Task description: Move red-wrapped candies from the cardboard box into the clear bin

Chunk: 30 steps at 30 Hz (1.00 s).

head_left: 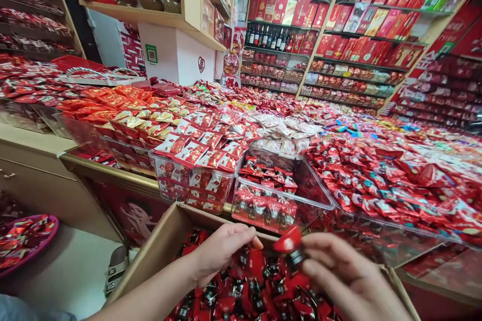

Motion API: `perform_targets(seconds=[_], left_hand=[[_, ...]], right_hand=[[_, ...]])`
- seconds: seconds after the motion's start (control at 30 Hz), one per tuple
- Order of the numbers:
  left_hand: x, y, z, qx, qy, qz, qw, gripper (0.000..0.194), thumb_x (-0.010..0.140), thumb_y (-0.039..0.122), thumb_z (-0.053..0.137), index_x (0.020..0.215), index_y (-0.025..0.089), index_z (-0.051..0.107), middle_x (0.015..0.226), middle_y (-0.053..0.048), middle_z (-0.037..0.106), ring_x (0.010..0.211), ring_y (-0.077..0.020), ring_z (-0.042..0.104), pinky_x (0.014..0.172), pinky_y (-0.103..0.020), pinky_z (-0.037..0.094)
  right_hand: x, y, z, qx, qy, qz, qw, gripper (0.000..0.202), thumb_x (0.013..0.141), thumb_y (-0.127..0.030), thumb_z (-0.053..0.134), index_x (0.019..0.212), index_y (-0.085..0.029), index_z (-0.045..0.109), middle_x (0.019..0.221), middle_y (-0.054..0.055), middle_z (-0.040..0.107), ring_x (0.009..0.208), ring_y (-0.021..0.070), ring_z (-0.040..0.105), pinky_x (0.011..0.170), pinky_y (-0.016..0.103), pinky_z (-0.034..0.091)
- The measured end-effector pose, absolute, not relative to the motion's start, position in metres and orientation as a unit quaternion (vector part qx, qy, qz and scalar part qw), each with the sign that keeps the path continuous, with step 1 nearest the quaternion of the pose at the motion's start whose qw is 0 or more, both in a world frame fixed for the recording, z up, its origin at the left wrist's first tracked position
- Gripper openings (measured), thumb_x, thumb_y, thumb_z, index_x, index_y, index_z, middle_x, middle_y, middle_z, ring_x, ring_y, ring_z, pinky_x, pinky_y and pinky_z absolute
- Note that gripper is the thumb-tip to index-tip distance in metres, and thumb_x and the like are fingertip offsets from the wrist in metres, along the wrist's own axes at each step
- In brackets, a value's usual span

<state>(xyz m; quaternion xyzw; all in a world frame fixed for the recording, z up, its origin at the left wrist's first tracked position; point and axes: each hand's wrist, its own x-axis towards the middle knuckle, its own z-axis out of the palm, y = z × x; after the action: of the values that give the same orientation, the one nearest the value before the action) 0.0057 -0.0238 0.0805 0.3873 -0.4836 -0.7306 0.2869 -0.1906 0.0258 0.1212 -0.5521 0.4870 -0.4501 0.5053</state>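
Observation:
A cardboard box point(150, 256) stands in front of me, filled with small red-and-black wrapped packets point(241, 286). Over the box, my right hand point(342, 271) grips one such packet point(288, 242) by its edge between thumb and fingers; motion smears it slightly. My left hand point(222, 251) hovers above the heap at the box's far side, its thumb and fingertips pressed together. Whatever lies between those fingertips is hidden. Just beyond the box, a clear plastic bin point(316, 198) holds rows of similar red-and-black packets, lower than its rim.
Left of that bin, another clear bin point(196, 175) is heaped with red-and-white packets. Piled red packets point(376, 175) fill the display to the right. A pink basket point(48, 246) and a sandal point(116, 268) are on the floor at left. Shelves point(297, 55) line the back.

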Motion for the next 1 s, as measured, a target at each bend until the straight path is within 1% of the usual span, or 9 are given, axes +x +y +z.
perform_targets(seconds=[0.1, 0.13, 0.23, 0.3, 0.4, 0.57, 0.73, 0.9, 1.0], left_hand=[[0.009, -0.025, 0.081, 0.354, -0.448, -0.77, 0.285, 0.021, 0.068, 0.026, 0.055, 0.084, 0.014, 0.056, 0.067, -0.001, 0.059, 0.055, -0.0099, 0.054, 0.048, -0.019, 0.039], [0.008, -0.026, 0.078, 0.356, -0.44, -0.776, 0.277, 0.025, 0.062, 0.017, 0.054, 0.087, 0.014, 0.056, 0.071, -0.001, 0.06, 0.059, -0.0112, 0.057, 0.05, -0.02, 0.04], [0.006, -0.026, 0.067, 0.386, -0.432, -0.771, 0.265, 0.045, 0.051, 0.004, 0.046, 0.094, 0.015, 0.054, 0.082, -0.004, 0.063, 0.074, -0.0156, 0.061, 0.06, -0.022, 0.043], [0.006, -0.026, 0.062, 0.398, -0.438, -0.761, 0.269, 0.05, 0.051, 0.003, 0.044, 0.099, 0.015, 0.054, 0.09, -0.006, 0.064, 0.083, -0.0168, 0.061, 0.068, -0.024, 0.044], [0.008, -0.026, 0.062, 0.383, -0.447, -0.763, 0.269, 0.053, 0.053, 0.005, 0.045, 0.104, 0.017, 0.055, 0.097, -0.006, 0.063, 0.087, -0.0172, 0.06, 0.073, -0.025, 0.044], [0.011, -0.026, 0.069, 0.384, -0.457, -0.759, 0.259, 0.05, 0.052, 0.006, 0.048, 0.099, 0.017, 0.06, 0.089, -0.005, 0.065, 0.081, -0.0156, 0.061, 0.069, -0.025, 0.044], [0.01, -0.03, 0.062, 0.378, -0.479, -0.749, 0.258, 0.039, 0.052, 0.005, 0.047, 0.085, 0.016, 0.064, 0.077, -0.003, 0.065, 0.071, -0.0123, 0.06, 0.064, -0.023, 0.044], [0.011, -0.033, 0.053, 0.362, -0.508, -0.738, 0.257, 0.047, 0.055, 0.006, 0.047, 0.098, 0.019, 0.062, 0.079, -0.003, 0.065, 0.07, -0.0124, 0.06, 0.062, -0.022, 0.043], [0.013, -0.033, 0.056, 0.349, -0.515, -0.741, 0.253, 0.049, 0.057, 0.006, 0.049, 0.102, 0.019, 0.06, 0.083, -0.003, 0.065, 0.072, -0.0118, 0.06, 0.062, -0.02, 0.043]], right_hand=[[-0.192, -0.015, 0.175, -0.573, 0.5, -0.502, 0.412, 0.028, 0.066, -0.028, 0.068, 0.089, -0.017, 0.055, 0.077, 0.005, 0.061, 0.068, 0.0148, 0.059, 0.054, 0.021, 0.05], [-0.189, -0.037, 0.186, -0.569, 0.508, -0.513, 0.393, 0.027, 0.065, -0.023, 0.069, 0.086, -0.016, 0.055, 0.074, 0.004, 0.06, 0.064, 0.0126, 0.058, 0.053, 0.019, 0.05], [-0.175, -0.106, 0.195, -0.491, 0.58, -0.461, 0.458, 0.014, 0.072, -0.006, 0.06, 0.073, -0.015, 0.049, 0.059, -0.002, 0.054, 0.05, 0.0062, 0.054, 0.05, 0.016, 0.049], [-0.163, -0.146, 0.186, -0.455, 0.623, -0.411, 0.486, 0.014, 0.074, -0.001, 0.055, 0.07, -0.013, 0.048, 0.056, -0.004, 0.051, 0.046, 0.0051, 0.052, 0.049, 0.017, 0.049], [-0.151, -0.182, 0.167, -0.437, 0.672, -0.346, 0.487, 0.001, 0.08, -0.008, 0.051, 0.08, -0.009, 0.053, 0.065, -0.002, 0.054, 0.052, 0.0061, 0.053, 0.048, 0.018, 0.048], [-0.144, -0.2, 0.146, -0.464, 0.728, -0.251, 0.438, 0.012, 0.084, -0.019, 0.049, 0.092, -0.01, 0.053, 0.077, 0.0, 0.057, 0.057, 0.0066, 0.054, 0.048, 0.019, 0.047], [-0.144, -0.199, 0.134, -0.542, 0.741, -0.19, 0.348, 0.014, 0.08, -0.022, 0.054, 0.074, -0.01, 0.055, 0.059, -0.003, 0.054, 0.045, 0.0053, 0.049, 0.041, 0.017, 0.041], [-0.149, -0.203, 0.132, -0.624, 0.722, -0.185, 0.235, 0.02, 0.063, -0.019, 0.065, 0.048, -0.014, 0.053, 0.043, 0.002, 0.052, 0.041, 0.0122, 0.048, 0.039, 0.023, 0.034], [-0.146, -0.201, 0.15, -0.667, 0.698, -0.198, 0.17, 0.021, 0.06, -0.017, 0.066, 0.045, -0.015, 0.052, 0.043, 0.004, 0.052, 0.047, 0.0152, 0.049, 0.045, 0.026, 0.033]])
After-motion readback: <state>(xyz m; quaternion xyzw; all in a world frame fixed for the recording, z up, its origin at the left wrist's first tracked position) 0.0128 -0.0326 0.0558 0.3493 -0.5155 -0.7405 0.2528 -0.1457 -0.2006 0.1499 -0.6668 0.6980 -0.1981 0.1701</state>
